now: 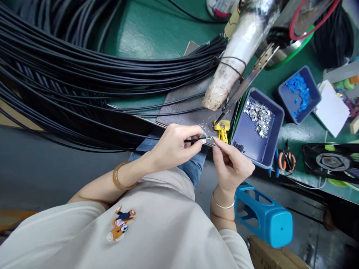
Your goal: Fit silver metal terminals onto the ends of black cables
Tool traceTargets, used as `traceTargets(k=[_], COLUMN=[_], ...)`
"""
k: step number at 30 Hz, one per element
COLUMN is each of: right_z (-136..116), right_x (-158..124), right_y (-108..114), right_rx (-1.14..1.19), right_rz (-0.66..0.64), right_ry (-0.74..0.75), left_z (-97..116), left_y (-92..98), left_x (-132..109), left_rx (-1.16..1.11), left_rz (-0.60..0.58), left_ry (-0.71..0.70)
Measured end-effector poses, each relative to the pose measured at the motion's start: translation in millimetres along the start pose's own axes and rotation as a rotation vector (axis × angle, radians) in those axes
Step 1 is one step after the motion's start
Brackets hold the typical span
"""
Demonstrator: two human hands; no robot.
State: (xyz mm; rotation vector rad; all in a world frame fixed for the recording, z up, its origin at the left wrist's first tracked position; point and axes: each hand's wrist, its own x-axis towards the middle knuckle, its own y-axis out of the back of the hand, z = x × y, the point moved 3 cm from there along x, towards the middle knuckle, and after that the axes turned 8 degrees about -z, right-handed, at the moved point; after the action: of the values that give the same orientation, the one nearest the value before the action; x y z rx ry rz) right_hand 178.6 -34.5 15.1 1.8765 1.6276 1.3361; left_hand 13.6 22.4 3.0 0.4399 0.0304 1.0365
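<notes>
Bear-patch shirt (pixel 157 224) nearest; left hand (pixel 174 147) grip pinches black cable (pixel 193 140), right hand (pixel 231 164) grip a metal clip (pixel 211 141). Can't read tray label (pixel 238 146).

The left hand (pixel 174 146) was curled into a loose fist, knuckles up, with thumb and forefinger pinched together at their tips (pixel 201 141) and pointing right. The left forearm (pixel 112 185) ran bare from the near left, angled up towards the middle, the wrist bent slightly. The right hand (pixel 231 164) stood just right of it, palm turned leftward, its fingers folded and the forefinger (pixel 216 144) stretched up and left with the thumb closed against it. The fingertips of the two hands nearly met. The right forearm (pixel 223 216) rose steeply from near, almost upright, the wrist straight.
</notes>
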Motion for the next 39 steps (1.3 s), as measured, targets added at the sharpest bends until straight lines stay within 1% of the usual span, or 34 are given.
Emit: traceTargets(k=[2,4,8,10,13,14,17,22,27,29,30,34,35,36,39], right_z=[-0.7,-0.4,1.4,2.8,4.3,4.2,2.3,-3.1,-3.8,-2.0,-0.7,3.9,4.9,5.7,7.1], right_x=[0.0,1.3,4.0,3.2,0.5,0.0,1.0,5.4,6.6,6.7,6.7,6.8,6.8,7.0,8.1], right_y=[-2.3,-3.3,-5.0,-4.3,-1.0,-0.6,-2.8,-6.8,-9.1,-8.4,-7.8,-6.3,-5.2,-3.4,4.6], right_rx=[-0.04,-0.044,0.007,0.059,0.099,0.102,0.107,0.124,0.204,0.254,0.287,0.469,0.495,0.498,0.402], right_rz=[-0.032,-0.045,-0.103,-0.082,0.035,0.052,0.008,-0.037,-0.05,-0.069,-0.088,-0.212,-0.21,-0.175,0.017], right_ry=[0.042,0.051,-0.01,-0.07,-0.156,-0.178,-0.206,-0.194,-0.241,-0.263,-0.272,-0.312,-0.325,-0.335,-0.339], left_z=[-0.1,0.0,0.5,0.8,1.5,1.9,3.0,3.8,4.0,3.6,3.1,1.3,1.6,2.1,3.0], left_y=[-0.6,-1.3,-1.4,-1.0,-0.5,-0.4,-1.3,-5.6,-7.5,-6.0,-4.9,-1.9,-1.2,-0.5,0.3], left_x=[-0.3,-0.5,-0.7,-0.8,-1.2,-1.5,-2.7,-5.6,-6.8,-6.5,-6.3,-5.3,-5.1,-4.8,-2.8], left_rx=[0.009,0.023,0.044,0.045,0.044,0.048,0.077,0.161,0.188,0.152,0.113,-0.141,-0.191,-0.229,-0.306], left_rz=[-0.004,-0.014,-0.022,-0.018,0.0,0.013,0.047,0.082,0.122,0.113,0.089,-0.097,-0.121,-0.13,-0.115], left_ry=[-0.01,-0.028,-0.052,-0.046,-0.04,-0.048,-0.103,-0.204,-0.234,-0.222,-0.202,-0.067,-0.043,-0.023,0.023])
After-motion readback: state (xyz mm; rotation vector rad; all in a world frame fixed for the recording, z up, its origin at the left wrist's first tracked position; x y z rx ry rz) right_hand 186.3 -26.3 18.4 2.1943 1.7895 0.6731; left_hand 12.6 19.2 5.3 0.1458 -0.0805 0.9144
